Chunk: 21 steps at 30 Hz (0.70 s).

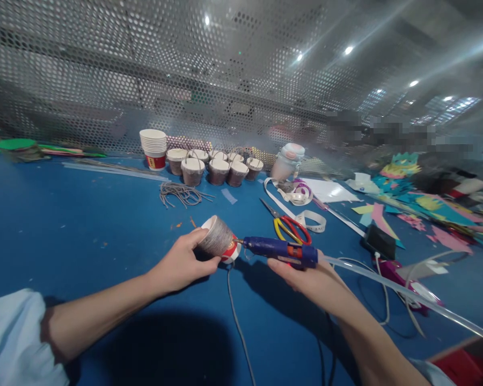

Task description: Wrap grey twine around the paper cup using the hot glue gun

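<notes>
My left hand (189, 260) is closed around a paper cup (216, 237) that lies tilted, its open mouth toward the upper left. Grey cord is wound about most of the cup, leaving a red and white band bare near its base. A loose tail of the grey cord (236, 316) hangs from the cup down across the table. My right hand (301, 276) grips a blue hot glue gun (282, 251), with a long clear glue stick (386, 284) sticking out of its back. The gun's nozzle is at the bare band, touching or very near it.
Several cord-wrapped cups with handles (192, 171) stand behind, beside a stack of paper cups (153, 147). Cut cords (181, 194), scissors (292, 228), white ribbon (312, 221) and a jar (287, 161) lie or stand beyond my hands. A black device (378, 241) with cables and paper scraps occupies the right.
</notes>
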Available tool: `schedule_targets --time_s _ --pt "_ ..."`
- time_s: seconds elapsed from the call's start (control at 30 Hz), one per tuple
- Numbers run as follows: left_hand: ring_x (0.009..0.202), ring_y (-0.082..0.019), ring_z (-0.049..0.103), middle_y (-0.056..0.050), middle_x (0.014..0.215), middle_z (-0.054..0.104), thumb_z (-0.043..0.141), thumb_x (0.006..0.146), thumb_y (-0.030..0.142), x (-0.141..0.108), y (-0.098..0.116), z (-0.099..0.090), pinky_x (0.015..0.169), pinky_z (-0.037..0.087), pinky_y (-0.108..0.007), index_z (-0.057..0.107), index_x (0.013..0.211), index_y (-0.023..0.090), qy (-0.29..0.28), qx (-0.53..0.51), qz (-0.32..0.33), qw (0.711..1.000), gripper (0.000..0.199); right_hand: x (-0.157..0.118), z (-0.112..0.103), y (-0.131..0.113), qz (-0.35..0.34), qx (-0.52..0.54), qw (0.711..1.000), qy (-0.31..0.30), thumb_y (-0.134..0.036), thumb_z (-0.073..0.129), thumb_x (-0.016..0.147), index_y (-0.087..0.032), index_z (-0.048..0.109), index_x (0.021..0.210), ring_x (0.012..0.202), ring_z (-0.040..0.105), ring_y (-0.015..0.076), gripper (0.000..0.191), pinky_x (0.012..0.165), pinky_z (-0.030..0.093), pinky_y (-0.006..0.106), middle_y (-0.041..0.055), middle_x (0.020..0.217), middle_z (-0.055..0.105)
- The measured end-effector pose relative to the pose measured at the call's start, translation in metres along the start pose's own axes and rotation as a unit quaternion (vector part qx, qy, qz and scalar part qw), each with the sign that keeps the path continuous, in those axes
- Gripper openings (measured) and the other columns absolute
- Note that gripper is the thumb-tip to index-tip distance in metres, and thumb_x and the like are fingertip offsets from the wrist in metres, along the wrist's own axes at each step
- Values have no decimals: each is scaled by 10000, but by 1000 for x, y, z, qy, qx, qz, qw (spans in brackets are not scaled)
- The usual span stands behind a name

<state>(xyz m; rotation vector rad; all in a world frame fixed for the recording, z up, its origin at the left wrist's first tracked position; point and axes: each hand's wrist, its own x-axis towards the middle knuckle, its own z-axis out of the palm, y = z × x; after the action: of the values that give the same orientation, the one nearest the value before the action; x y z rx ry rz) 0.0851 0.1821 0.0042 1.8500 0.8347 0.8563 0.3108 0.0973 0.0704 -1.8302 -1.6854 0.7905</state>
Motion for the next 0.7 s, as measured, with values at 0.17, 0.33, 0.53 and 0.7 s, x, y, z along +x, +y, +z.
schedule_targets --time_s 0.17,0.33,0.53,0.7 --pt "899 -207 648 -64 962 704 609 723 174 -1 -1 0 850 486 -317 676 964 148 -3 -7 13 1000 251 -3 -1 5 10 -8 1000 -8 -482 602 808 -204 595 656 431 398 115 317 411 340 256 -44 449 435" --pt "887 -198 654 -58 963 710 611 724 173 -1 1 -1 843 489 -307 673 968 154 -10 -12 21 1000 253 1 -4 6 13 -21 999 -24 -492 576 823 -200 591 666 436 405 110 331 409 327 244 -41 466 446" --pt "890 -204 654 -66 962 710 613 720 182 -1 1 -1 854 491 -324 670 981 150 -14 -10 21 1000 269 1 -7 3 2 -23 999 -34 -458 571 820 -197 603 709 434 405 104 285 427 335 238 -53 462 438" --pt "910 -208 656 -67 980 708 609 728 186 -2 0 -1 862 492 -326 676 976 156 -17 -5 21 1000 258 -1 -4 7 7 -18 999 -33 -487 581 816 -202 610 694 441 427 117 311 437 342 249 -50 461 462"
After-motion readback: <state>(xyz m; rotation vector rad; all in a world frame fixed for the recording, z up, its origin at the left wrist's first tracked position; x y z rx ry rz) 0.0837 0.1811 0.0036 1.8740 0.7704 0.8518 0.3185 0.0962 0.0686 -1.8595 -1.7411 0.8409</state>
